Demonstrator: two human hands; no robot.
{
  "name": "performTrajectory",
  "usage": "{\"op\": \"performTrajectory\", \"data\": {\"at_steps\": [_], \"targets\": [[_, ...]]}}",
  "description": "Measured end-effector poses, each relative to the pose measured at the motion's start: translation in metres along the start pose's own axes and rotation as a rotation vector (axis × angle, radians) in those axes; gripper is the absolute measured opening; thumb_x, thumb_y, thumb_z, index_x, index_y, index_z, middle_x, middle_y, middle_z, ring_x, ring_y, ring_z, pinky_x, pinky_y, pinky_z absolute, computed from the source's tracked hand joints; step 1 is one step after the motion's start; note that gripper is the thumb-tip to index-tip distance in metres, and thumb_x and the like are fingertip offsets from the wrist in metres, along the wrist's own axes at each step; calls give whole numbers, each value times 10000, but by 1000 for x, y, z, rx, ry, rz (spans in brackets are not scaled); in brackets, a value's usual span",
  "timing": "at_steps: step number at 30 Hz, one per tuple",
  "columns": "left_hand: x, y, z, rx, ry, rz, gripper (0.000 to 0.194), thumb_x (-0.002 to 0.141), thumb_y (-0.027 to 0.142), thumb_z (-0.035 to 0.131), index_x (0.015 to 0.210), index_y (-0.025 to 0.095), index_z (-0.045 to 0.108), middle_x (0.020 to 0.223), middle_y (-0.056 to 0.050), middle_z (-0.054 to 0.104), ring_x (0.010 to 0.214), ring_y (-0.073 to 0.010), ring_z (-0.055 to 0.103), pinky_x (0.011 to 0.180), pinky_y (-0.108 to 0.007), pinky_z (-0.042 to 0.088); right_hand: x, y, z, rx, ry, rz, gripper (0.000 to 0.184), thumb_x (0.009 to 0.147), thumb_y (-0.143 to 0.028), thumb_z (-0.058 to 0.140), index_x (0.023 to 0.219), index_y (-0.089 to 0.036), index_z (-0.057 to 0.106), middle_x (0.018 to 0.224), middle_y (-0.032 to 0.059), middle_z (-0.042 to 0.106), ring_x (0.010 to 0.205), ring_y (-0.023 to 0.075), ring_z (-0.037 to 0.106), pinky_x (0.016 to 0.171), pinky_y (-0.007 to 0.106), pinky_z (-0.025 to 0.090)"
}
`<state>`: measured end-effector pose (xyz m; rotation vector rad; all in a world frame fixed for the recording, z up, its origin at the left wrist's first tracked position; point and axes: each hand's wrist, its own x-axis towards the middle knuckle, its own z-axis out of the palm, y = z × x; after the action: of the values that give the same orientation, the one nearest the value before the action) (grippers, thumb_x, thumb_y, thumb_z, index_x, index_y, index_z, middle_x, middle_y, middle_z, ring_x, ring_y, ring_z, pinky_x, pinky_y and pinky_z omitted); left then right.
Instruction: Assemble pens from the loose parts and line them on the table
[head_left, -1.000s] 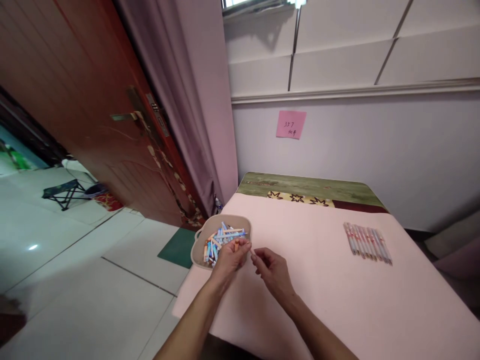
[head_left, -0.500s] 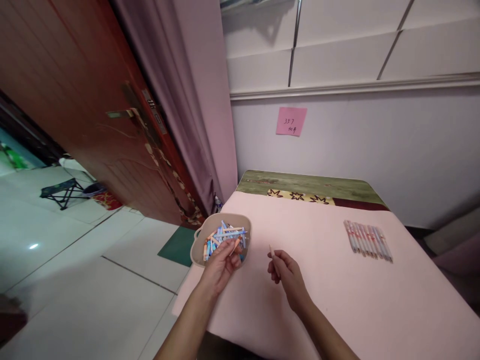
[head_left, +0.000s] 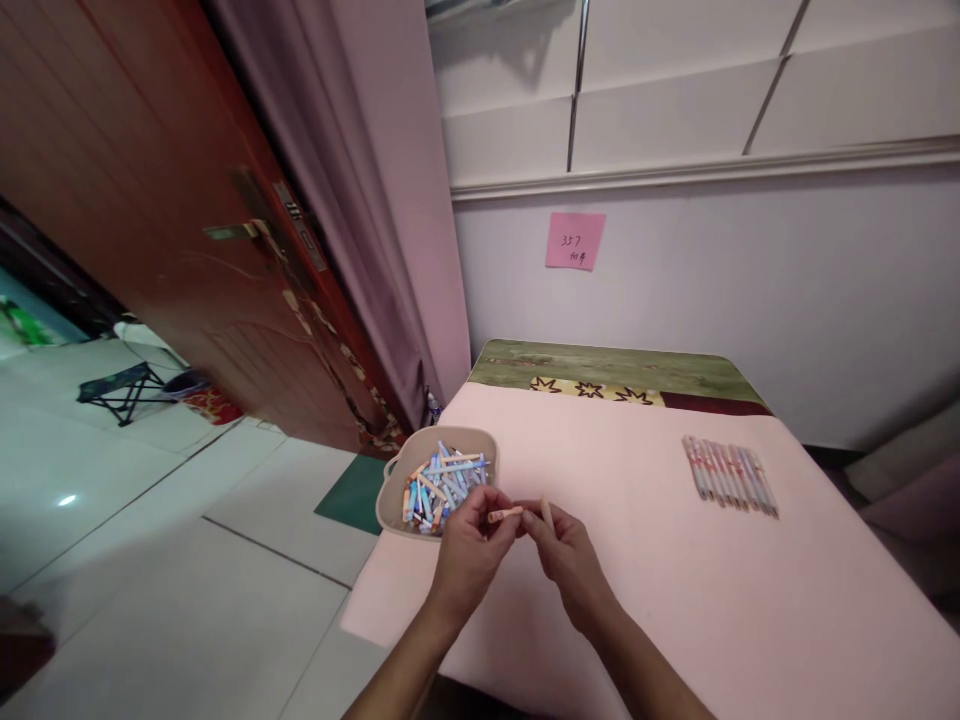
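Over the pink table cover, my left hand (head_left: 474, 545) pinches a short orange tube-like pen part (head_left: 504, 515). My right hand (head_left: 564, 548) is closed around a slim pale peach pen part (head_left: 547, 513), which sticks up past the fingers. Both hands meet at the fingertips, by the right end of the orange part. Just left of them stands a beige basket (head_left: 385, 505) with a side handle, holding a loose heap of blue, white and orange pen parts (head_left: 448, 480). Its near right corner is partly hidden behind my left hand.
A neat row of pens (head_left: 730, 478) lies at the right of the pink-covered table (head_left: 637, 590). A pink note (head_left: 575, 241) is stuck on the wall behind. To the left are a wooden door (head_left: 225, 300), a purple curtain and a folding stool (head_left: 120, 388) on the tiled floor.
My left hand has moved from over the basket to the right, carrying the orange pen part. It now touches my right hand, which still holds the peach part. The view has shifted slightly.
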<state>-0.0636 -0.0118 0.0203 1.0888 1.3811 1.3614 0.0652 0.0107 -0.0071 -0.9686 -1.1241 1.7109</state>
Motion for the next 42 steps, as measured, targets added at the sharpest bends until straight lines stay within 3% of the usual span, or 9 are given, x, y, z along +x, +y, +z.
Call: {"op": "performTrajectory", "data": {"at_steps": [5, 8, 12, 15, 20, 26, 33, 37, 42], "targets": [[-13, -16, 6, 58, -80, -31, 186, 728, 305, 703, 843, 198, 603, 742, 1, 597, 655, -127, 534, 622, -245, 432, 1, 17, -11, 269, 63, 160, 349, 723, -477, 733, 849, -172, 620, 456, -123, 245, 411, 39, 135, 384, 193, 104], [-5, -25, -14, 150, -10, -27, 322, 722, 325, 688, 1000, 182, 611, 778, -8, 623, 639, -122, 534, 618, -246, 428, 2, 30, -25, 283, 138, 117, 363, 749, -503, 704, 825, -156, 628, 488, -92, 379, 420, 30, 132, 382, 195, 93], [28, -18, -67, 421, 216, 82, 265, 754, 375, 606, 925, 173, 623, 661, 16, 588, 570, -128, 506, 575, -249, 413, 4, 34, -34, 277, 123, 105, 412, 770, -549, 664, 776, -138, 645, 790, 46, 653, 418, 8, 132, 372, 205, 76], [40, -7, -92, 792, 75, 164, 198, 765, 376, 595, 809, 190, 645, 744, -4, 644, 604, -139, 535, 610, -261, 417, 6, 27, -29, 381, 85, 136, 393, 752, -547, 683, 793, -158, 637, 875, 53, 678, 417, 7, 111, 362, 201, 72], [20, -17, -76, 1104, -320, 208, 310, 717, 400, 680, 966, 218, 656, 984, -56, 668, 906, -239, 601, 773, -318, 442, 9, 13, -19, 449, 73, 111, 379, 742, -466, 726, 981, -196, 610, 886, 38, 694, 418, 15, 139, 372, 188, 86], [5, -47, -45, 1398, -257, 245, 255, 818, 50, 410, 879, 173, 625, 900, -104, 655, 915, -253, 601, 800, -354, 424, -1, -2, -18, 202, 100, -20, 403, 792, -441, 684, 1088, -186, 587, 933, 74, 704, 417, 15, 209, 393, 206, 130], [-15, -57, -17, 1386, -284, 318, 286, 816, 27, 384, 905, 168, 616, 898, -105, 646, 874, -263, 592, 779, -389, 438, -3, -6, -19, 163, 134, -30, 412, 753, -420, 715, 1064, -180, 592, 886, 49, 685, 409, 13, 224, 387, 210, 131], [-3, -44, -31, 1206, -278, 323, 129, 868, 224, 492, 912, 198, 610, 904, -75, 650, 890, -240, 592, 769, -343, 444, 1, 3, -26, 195, 193, 22, 416, 736, -445, 724, 1015, -182, 562, 765, 15, 668, 402, 13, 186, 390, 207, 103], [52, -19, -79, 1200, -29, 234, 186, 898, 221, 421, 906, 203, 605, 934, -67, 648, 898, -210, 579, 804, -318, 417, -2, 3, -27, 160, 179, 23, 399, 764, -456, 698, 1011, -180, 549, 796, 35, 683, 409, 14, 180, 398, 214, 96]]}}
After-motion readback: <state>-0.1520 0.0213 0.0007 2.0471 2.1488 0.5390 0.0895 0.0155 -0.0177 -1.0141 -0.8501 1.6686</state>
